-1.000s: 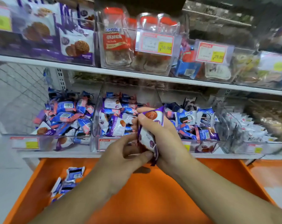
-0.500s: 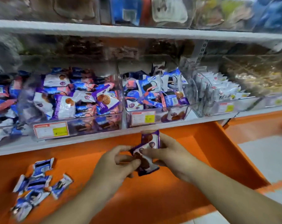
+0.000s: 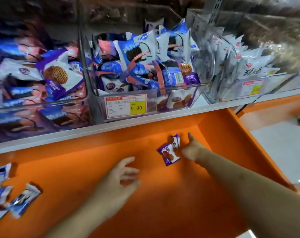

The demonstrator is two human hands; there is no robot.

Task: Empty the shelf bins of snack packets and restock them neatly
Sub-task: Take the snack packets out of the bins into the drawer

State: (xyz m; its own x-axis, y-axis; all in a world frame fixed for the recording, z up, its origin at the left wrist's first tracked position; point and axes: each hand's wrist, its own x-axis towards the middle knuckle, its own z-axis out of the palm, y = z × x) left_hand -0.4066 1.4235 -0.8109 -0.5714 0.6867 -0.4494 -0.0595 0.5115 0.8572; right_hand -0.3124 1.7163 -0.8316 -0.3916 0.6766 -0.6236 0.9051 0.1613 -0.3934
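Purple packets (image 3: 169,151) now lie on the orange tray (image 3: 94,169), centre right of frame, lowered from beside the bins (image 3: 145,93). Right hand (image 3: 191,149) touches them, fingers loose; left hand (image 3: 119,177) hovers empty, spread. Emptying continues.

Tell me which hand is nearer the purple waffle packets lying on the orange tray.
Right. The right hand touches the purple waffle packets at their right edge; the left hand hovers apart, nearer the camera and to their left.

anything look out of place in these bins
Yes: the middle bin above the 9.90 price tag is a mixed jumble, with blue cookie packets, pink ones and a purple waffle packet tilted every way rather than sorted.
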